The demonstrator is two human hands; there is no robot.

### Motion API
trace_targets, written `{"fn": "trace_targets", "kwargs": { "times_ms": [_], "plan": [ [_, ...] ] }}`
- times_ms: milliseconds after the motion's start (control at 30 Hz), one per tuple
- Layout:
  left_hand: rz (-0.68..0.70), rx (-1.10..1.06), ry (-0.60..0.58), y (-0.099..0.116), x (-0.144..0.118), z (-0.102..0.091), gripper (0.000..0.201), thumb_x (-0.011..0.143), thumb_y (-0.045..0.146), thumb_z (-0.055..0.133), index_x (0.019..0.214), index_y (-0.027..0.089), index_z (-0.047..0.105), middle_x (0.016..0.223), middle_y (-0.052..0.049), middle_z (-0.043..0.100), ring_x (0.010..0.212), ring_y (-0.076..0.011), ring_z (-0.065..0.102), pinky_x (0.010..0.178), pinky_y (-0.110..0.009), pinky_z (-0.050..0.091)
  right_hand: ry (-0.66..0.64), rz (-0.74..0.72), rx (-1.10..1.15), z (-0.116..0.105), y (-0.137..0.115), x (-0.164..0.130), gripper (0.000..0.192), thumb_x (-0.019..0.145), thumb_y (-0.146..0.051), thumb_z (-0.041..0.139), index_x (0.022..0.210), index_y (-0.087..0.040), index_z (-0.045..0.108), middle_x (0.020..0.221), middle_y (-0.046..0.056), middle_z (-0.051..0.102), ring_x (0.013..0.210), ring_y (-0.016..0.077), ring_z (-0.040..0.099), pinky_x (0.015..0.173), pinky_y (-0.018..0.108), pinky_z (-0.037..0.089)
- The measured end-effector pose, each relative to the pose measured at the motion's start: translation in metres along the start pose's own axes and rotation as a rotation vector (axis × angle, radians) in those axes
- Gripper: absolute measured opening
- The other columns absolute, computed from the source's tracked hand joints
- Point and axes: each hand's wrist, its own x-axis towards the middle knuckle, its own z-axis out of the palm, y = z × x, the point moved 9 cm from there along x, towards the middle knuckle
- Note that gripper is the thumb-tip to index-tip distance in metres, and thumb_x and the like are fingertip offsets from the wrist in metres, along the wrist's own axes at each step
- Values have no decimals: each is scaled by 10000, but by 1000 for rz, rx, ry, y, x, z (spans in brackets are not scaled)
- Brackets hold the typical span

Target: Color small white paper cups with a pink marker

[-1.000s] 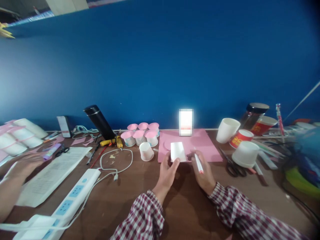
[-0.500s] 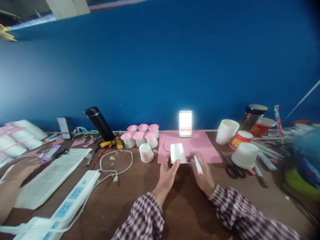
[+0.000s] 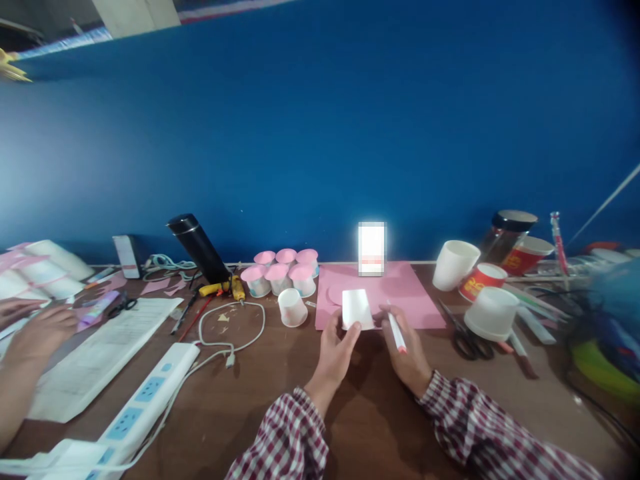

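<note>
A white paper cup point(image 3: 356, 308) is gripped from its lower left side by my left hand point(image 3: 336, 353), the thumb along its bottom edge. Its narrower end points up. My right hand point(image 3: 407, 353) is closed round a white marker pen point(image 3: 396, 331) with a red end, just right of the cup. Behind both hands lies a pink sheet of paper point(image 3: 400, 293) with a round pink piece on it. A small white cup point(image 3: 293, 308) stands left of my left hand, in front of several cups with pink tops point(image 3: 277, 277).
A co-worker's hands point(image 3: 47, 333) are at the far left by a printed sheet point(image 3: 110, 353). A power strip point(image 3: 150, 393) and white cable lie left. Scissors point(image 3: 467, 343), an upturned white cup point(image 3: 493, 313), and red cups point(image 3: 483, 280) stand right. A blue partition point(image 3: 320, 133) rises behind.
My hands keep nearly the same place and hold. At the far left, the co-worker's hand has shifted, and a second hand now shows beside it.
</note>
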Motion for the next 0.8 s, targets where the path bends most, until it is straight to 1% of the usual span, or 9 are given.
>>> {"fn": "trace_targets", "kwargs": {
  "times_ms": [233,367,500,700,800],
  "plan": [
    [-22,-6,-2,2,0,1,395,820,390,600,1150,174,584,1070,-78,667,992,-209,606,894,-357,465,8,3,22,-1,1,0,258,953,-353,402,1143,-198,481,989,88,609,853,195,614,782,360,532],
    [-22,-28,14,2,0,0,392,808,393,615,1136,179,595,1049,-68,671,965,-198,610,875,-332,466,11,0,22,-1,-3,1,250,948,-353,410,1131,-199,482,966,87,618,832,193,617,763,360,540],
    [-32,-36,13,0,-1,0,409,800,401,623,1145,184,592,1037,-64,676,957,-198,612,869,-332,465,10,-15,27,-2,-6,2,255,947,-356,409,1129,-195,489,958,86,627,808,192,624,742,351,548],
    [-6,2,13,2,0,0,390,812,384,610,1140,175,591,1025,-65,676,947,-196,611,868,-331,463,-6,7,24,0,-1,0,262,954,-359,397,1138,-192,482,985,87,618,855,194,619,774,346,534],
    [-7,-6,10,0,0,0,408,810,386,612,1158,176,583,1050,-71,673,967,-203,612,877,-337,462,-1,6,20,0,0,0,260,954,-354,400,1142,-195,481,985,85,619,846,192,617,781,352,530]
  ]
}}
